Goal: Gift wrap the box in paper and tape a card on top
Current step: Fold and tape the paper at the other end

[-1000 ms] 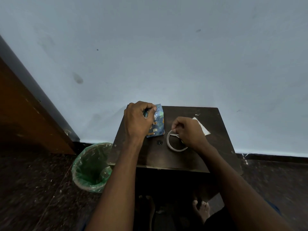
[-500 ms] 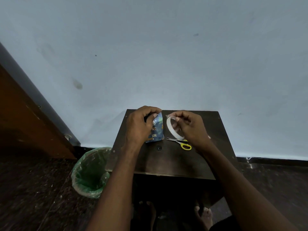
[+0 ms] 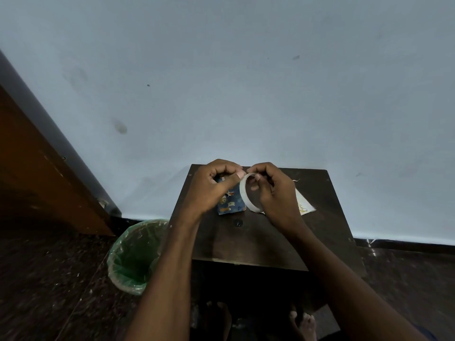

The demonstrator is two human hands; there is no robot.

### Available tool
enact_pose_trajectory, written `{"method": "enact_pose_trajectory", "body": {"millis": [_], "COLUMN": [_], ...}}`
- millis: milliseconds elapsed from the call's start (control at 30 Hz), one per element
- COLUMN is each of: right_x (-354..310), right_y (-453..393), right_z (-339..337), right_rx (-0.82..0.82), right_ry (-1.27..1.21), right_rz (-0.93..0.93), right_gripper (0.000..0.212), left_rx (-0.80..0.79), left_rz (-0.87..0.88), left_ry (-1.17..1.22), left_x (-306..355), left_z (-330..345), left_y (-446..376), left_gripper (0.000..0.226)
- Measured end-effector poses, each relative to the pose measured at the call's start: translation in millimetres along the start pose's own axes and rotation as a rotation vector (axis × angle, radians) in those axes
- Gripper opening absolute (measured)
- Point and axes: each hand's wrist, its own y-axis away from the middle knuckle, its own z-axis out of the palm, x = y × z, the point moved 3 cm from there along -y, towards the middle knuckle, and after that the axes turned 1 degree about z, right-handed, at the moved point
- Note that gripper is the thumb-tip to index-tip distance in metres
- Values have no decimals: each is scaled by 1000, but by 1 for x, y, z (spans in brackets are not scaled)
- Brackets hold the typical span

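— Since a moment ago the right hand [image 3: 273, 190] has brought the tape [image 3: 246, 193] up against the left hand [image 3: 211, 185]; the scissors are now hidden.

— Grips?

— Left fingers curl round the box [image 3: 230, 201], wrapped in blue animal-print paper, standing on the table [image 3: 258, 239]. Right fingers pinch the tape ring at its 12 o'clock edge.

— Any writing?

— Yellow script on the card [image 3: 304, 206], at 3 o'clock from the right hand, unreadable. A green-lined bin [image 3: 134, 257] stands at 8 o'clock from the table.

Wrapped box [image 3: 231, 201] top behind left hand [image 3: 211, 190]; card [image 3: 304, 205] print unreadable.
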Motion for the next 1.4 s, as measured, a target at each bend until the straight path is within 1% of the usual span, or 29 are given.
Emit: {"method": "enact_pose_trajectory", "body": {"millis": [133,233,367,433,500,567,667,800,967,1067,1133,1233,1400], "right_x": [3,5,9,11,12,11,11,9,5,3,3,4,3], "right_y": [0,2,2,2,3,5,7,7,5,4,3,3,3], "right_z": [2,2,3,4,6,9,13,14,13,14,14,16,18], "right_rx": [-39,-96,-192,-245,-273,-286,-277,-226,-200,-188,-178,-168,-168], "right_ry": [-3,22,82,108,78,-18,-74,-108,-93,-92,-80,-90,-104], "right_rz": [43,62,54,29,51,102,134,127,87,55,33,36,48], "right_gripper": [22,20,27,32,36,39,46,55,51,48,45,47,40], "left_rx": [56,79,86,105,119,110,87,68,60,77,79,95,176], "left_rz": [-38,-89,-108,-130,-153,-145,-124,-121,-106,-160,-199,-252,-326], "left_ry": [14,31,-23,-24,-18,-53,-60,57,118,205,243,306,363], "left_x": [-3,-3,-3,-2,-1,0,0,1,3,6,7,11,16], "left_z": [1,3,5,5,4,4,4,2,2,2,1,2,6], "left_y": [-3,-4,-3,-3,-3,-3,-3,-2,-1,-2,-2,-2,-2], "left_gripper": [2,5,10,17,24,22,14,16,18,9,9,11,14]}}
